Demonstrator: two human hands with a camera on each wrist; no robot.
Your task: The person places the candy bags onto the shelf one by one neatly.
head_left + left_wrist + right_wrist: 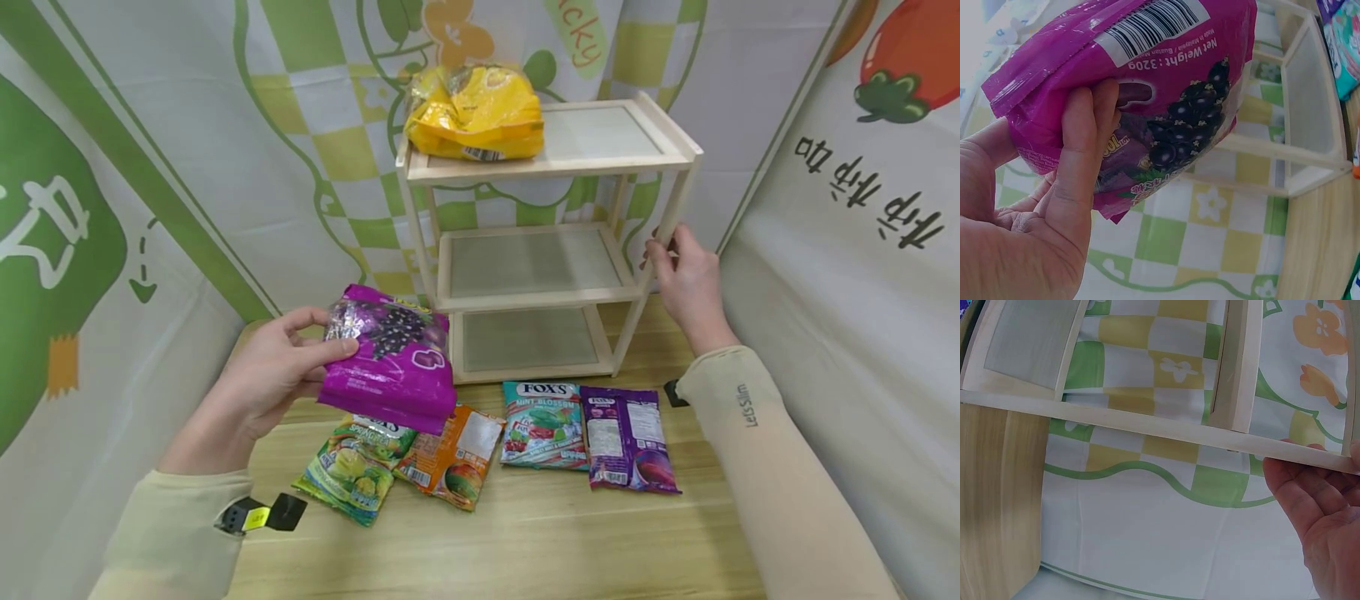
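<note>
My left hand (273, 367) grips a purple candy bag (393, 358) with dark grapes or currants printed on it, raised over the table at the left front of the shelf. In the left wrist view the bag's barcode (1154, 31) and net weight text show, with fingers along one side and the thumb partly hidden. My right hand (686, 283) holds the front right post (663, 242) of a three-tier wooden shelf (540, 296). Its fingers curl behind that post in the right wrist view. A yellow bag (480, 117) sits on the top tier, at the left.
On the wooden table (570, 542) before the shelf lie a green candy bag (356, 467), an orange bag (453, 458), a teal Fox's bag (543, 425) and a dark purple Fox's bag (630, 437). Printed cloth walls (810, 275) close in the back and both sides.
</note>
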